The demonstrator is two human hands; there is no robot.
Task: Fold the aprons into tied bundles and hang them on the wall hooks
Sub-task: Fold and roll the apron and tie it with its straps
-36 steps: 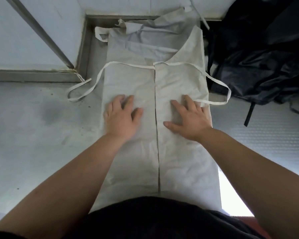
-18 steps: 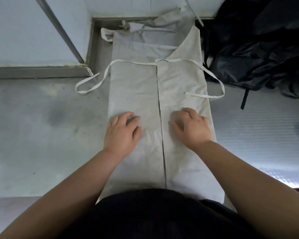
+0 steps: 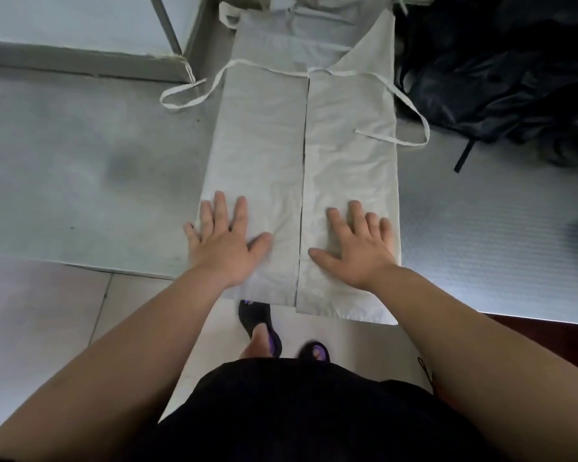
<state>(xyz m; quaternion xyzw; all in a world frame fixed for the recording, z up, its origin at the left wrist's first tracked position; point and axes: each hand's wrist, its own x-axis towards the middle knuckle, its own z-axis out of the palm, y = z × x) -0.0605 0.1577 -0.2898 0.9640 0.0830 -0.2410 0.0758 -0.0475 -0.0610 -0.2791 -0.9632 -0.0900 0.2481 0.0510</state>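
Observation:
A pale grey apron (image 3: 301,145) lies flat on the grey table (image 3: 80,161), its two sides folded in so they meet along a centre seam. My left hand (image 3: 222,243) presses flat on the left panel near its lower end. On the right panel, at the same height, my right hand (image 3: 354,248) lies flat with fingers spread. The apron's lower edge hangs over the table's front edge. One tie (image 3: 187,95) loops out to the left, another tie (image 3: 411,128) loops to the right and back onto the cloth.
A heap of dark aprons (image 3: 501,75) lies at the back right of the table, a black strap (image 3: 462,158) trailing from it. Another pale apron (image 3: 291,31) lies under the folded one at the back. A wall and metal frame (image 3: 167,25) stand at the back left. My sandalled feet (image 3: 264,331) are on the tiled floor.
Both hands have slid down the apron toward me, from its middle to near its lower end, smoothing the panels. The view has pulled back, showing the table edge and my feet.

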